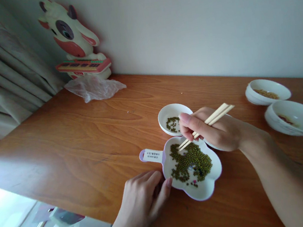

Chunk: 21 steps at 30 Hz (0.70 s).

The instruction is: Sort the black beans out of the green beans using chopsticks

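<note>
My right hand [212, 127] is closed round a pair of wooden chopsticks [214, 116]. Their tips rest among green mung beans [197, 159] in a flower-shaped white dish [200, 193] with a purple rim and a labelled handle [153, 155]. At the dish's left edge is my left hand [143, 197], fingers curled, the thumb on the rim; its other fingertips are hidden. Just behind the dish stands a small white bowl [164, 113] with some more mung beans [172, 124] inside. My right hand partly covers this bowl and another white dish [215, 146] beneath it.
Two white bowls stand at the right: the far bowl [253, 99] has tan bits, the near bowl [299, 122] dark reddish ones. A cow-shaped toy keyboard [80, 44] and a crumpled plastic bag [95, 88] sit at the back left of the wooden table [88, 145].
</note>
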{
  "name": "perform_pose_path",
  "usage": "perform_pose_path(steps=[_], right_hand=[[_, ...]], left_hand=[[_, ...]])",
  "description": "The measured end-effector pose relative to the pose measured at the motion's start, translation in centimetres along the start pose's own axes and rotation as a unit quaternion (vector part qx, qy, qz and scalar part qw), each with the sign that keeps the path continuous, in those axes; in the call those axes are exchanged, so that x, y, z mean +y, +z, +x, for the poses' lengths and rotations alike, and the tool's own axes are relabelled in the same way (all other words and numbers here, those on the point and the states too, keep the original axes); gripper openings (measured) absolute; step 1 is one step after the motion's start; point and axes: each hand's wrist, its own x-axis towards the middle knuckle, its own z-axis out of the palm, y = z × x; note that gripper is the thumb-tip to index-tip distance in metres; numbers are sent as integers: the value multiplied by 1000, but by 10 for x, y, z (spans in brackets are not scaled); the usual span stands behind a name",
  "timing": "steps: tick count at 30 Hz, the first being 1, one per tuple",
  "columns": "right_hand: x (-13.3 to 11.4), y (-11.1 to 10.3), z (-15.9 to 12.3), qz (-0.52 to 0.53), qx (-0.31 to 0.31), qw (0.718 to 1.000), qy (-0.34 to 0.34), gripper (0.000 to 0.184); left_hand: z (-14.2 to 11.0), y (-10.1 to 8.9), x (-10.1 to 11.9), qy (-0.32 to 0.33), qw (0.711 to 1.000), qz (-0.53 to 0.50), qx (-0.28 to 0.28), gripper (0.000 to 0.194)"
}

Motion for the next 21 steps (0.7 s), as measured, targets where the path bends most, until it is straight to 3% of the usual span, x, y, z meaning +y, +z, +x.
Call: perform_pose_path(steps=[21], right_hand=[[1,1,2,2,11,1000,-6,69]], left_hand=[[-1,1,-1,2,1000,2,-2,37]])
